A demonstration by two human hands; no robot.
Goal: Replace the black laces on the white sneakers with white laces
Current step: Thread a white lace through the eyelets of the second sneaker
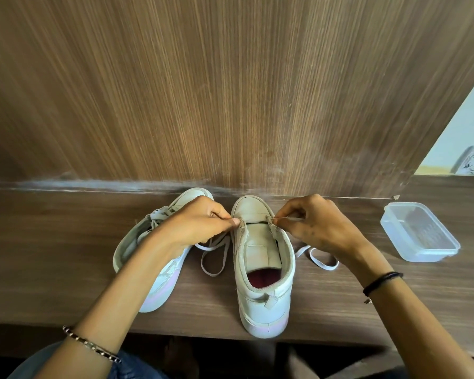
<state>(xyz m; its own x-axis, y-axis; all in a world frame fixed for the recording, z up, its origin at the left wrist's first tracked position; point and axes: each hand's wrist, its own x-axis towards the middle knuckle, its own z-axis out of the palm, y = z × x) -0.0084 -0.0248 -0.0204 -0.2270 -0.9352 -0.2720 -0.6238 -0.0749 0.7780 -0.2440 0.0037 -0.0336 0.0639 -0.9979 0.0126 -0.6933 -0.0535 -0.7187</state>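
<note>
Two white sneakers stand on a wooden shelf. The right sneaker [263, 269] points away from me, its tongue bare of lacing. A white lace [214, 255] trails off both of its sides and lies in loops on the wood. My left hand [200, 222] pinches the lace at the left front eyelet. My right hand [318, 222] pinches the lace's other end at the right front eyelet. The left sneaker [153, 258] lies tilted on its side under my left forearm and carries white lacing. No black lace is in view.
A clear plastic container [419, 231] sits to the right on the wooden shelf [66, 255]. A wood-grain panel [230, 91] rises right behind the shoes' toes. The shelf's front edge runs just below the sneakers' heels.
</note>
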